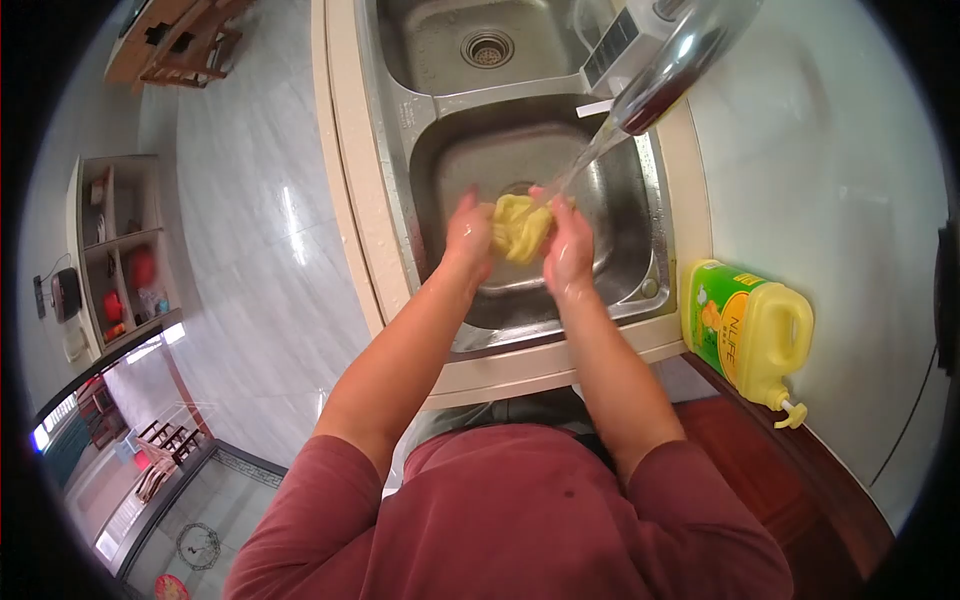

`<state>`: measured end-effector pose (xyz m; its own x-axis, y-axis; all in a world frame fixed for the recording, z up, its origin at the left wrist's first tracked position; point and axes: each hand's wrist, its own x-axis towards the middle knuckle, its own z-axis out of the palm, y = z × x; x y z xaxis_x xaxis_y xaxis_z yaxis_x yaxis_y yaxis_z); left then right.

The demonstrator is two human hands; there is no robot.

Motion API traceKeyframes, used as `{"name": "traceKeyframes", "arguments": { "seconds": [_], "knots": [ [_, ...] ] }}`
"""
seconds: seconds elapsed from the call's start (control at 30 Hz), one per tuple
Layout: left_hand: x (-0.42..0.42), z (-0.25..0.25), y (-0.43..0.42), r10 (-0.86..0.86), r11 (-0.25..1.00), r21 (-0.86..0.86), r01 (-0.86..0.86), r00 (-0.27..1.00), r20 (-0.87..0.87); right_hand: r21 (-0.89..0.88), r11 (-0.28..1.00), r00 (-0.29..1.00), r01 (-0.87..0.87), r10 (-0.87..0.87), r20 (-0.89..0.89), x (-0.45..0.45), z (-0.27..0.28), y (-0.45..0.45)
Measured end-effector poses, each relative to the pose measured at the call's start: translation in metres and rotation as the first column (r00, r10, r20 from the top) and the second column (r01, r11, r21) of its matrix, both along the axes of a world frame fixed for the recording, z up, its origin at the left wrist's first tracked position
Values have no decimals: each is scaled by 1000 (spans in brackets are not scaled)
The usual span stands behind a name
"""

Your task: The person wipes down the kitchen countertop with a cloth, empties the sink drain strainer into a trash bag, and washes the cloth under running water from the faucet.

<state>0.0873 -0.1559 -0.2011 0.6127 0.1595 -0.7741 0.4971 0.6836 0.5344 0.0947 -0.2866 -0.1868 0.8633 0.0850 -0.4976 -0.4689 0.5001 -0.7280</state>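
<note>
A wet, bunched-up yellow cloth is held between my two hands over the near basin of a steel sink. My left hand grips its left side, a little blurred by motion. On the other side, my right hand has its fingers curled round the edge of the cloth. Water runs from the chrome faucet onto the cloth and my right fingers. Both hands are wet. The drain is partly hidden behind the cloth.
A second basin with a drain strainer lies beyond the near one. To the right stands a yellow jug with a green label and pump. A pale counter edge borders the sink on the left. Shelves stand across the tiled floor.
</note>
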Motion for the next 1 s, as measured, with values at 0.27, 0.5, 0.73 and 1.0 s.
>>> {"name": "traceKeyframes", "arguments": {
  "seconds": [0.27, 0.5, 0.73, 1.0],
  "knots": [
    [4, -38, -22, -489, 856, 214, 471, 872, 35, -942, 334, 904, 37, 391, 174, 18, -46, 31],
    [2, -9, 3, -247, 939, 271, 213, 964, 99, -902, 409, 943, -139, 333, 6, 58, -63, -33],
    [-4, 4, 14, -618, 381, 861, 338, 785, -35, -299, 952, 998, 60, -48, 45, 9, 64, -12],
    [-13, 53, 13, -729, 600, 662, 450, 648, 220, -21, 985, 982, -171, 172, 83, 15, 60, -10]
  ]
}}
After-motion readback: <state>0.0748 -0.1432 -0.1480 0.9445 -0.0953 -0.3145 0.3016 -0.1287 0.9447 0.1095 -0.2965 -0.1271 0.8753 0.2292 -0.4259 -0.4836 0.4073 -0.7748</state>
